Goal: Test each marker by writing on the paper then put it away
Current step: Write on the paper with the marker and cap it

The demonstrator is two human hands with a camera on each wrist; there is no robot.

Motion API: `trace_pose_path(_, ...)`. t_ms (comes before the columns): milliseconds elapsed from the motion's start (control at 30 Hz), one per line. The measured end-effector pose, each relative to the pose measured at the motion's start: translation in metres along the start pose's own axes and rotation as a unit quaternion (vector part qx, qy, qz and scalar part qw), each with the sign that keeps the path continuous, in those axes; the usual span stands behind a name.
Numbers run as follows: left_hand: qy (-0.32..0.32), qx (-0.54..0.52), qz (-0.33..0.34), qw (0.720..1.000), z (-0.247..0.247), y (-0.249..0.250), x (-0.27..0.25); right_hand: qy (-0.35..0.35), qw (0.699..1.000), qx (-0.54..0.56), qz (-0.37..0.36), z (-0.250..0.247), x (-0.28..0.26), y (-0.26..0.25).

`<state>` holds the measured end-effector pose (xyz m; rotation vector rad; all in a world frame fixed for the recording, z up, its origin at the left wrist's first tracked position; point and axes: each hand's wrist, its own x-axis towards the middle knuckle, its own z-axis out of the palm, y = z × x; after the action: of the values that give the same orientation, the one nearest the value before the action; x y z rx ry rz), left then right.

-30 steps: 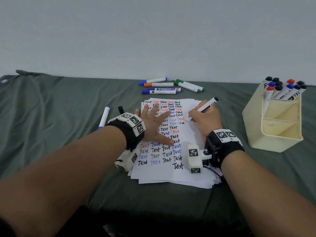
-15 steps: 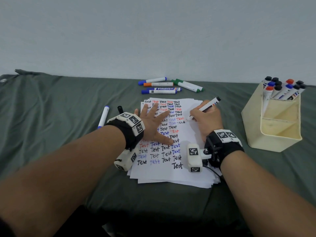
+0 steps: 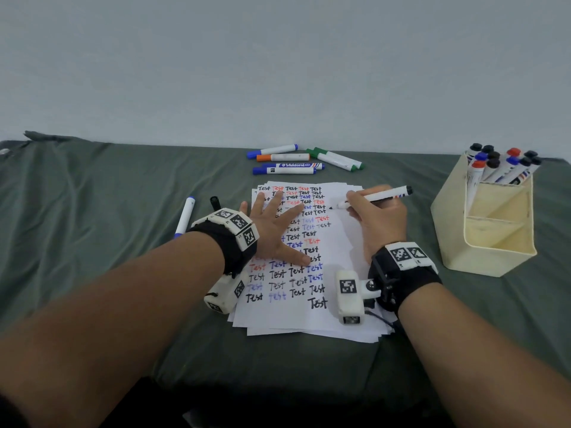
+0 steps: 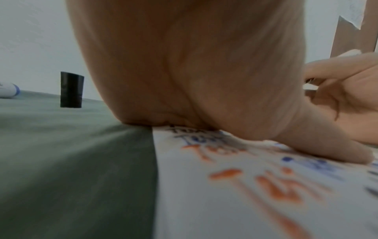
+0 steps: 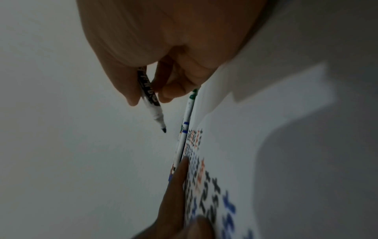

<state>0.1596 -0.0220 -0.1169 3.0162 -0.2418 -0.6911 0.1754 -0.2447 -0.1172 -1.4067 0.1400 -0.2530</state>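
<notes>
A plain pale wall backs a table draped in green cloth [image 3: 92, 211]; the stack of paper [image 3: 340, 316] at its middle serves as landmark. The uncapped black marker [image 3: 375, 196] hangs over the paper's far right part, tip lifted just clear of the sheet beside the rows of "Test". The right hand [image 3: 381, 219] pinches its barrel between thumb and fingers. The left hand [image 3: 272, 230] lies flat with fingers spread on the paper's left half, pinning it.

To do the step well, judged from here: bring the tip down onto the blank strip right of the rows, press lightly, and keep the flat hand firm so the sheets do not slide. The black cap [image 4: 72, 89] standing left of the paper will be needed before stowing.

Right of the paper stands the cream holder [image 3: 494, 242]; beyond the paper lie loose markers [image 3: 290, 163], and one blue-ended marker [image 3: 184, 216] lies left of it. Several written words sit under the left palm. The right wrist view is dim and tilted; whether the last stroke left ink cannot be told.
</notes>
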Motion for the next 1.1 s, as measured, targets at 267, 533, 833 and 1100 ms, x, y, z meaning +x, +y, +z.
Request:
trace_pose_path(267, -0.004, 0.007, 0.002, 1.0, -0.001, 0.0, -0.001, -0.132, 0.985, 0.094, 0.056, -0.007, -0.021, 0.0)
trace_pose_path(533, 0.163, -0.019, 0.016, 0.986, -0.026, -0.016, -0.02, -0.119, 0.964, 0.199, 0.134, -0.012, -0.012, 0.004)
trace_pose_path(833, 0.196, -0.01, -0.127, 0.972, -0.051, -0.091, -0.041, -0.132, 0.974, 0.163, 0.09, -0.011, -0.012, 0.009)
trace_pose_path(1100, 0.2, -0.158, -0.073, 0.964, -0.064, -0.076, -0.029, -0.133, 0.975, 0.152, 0.088, -0.011, -0.01, 0.013)
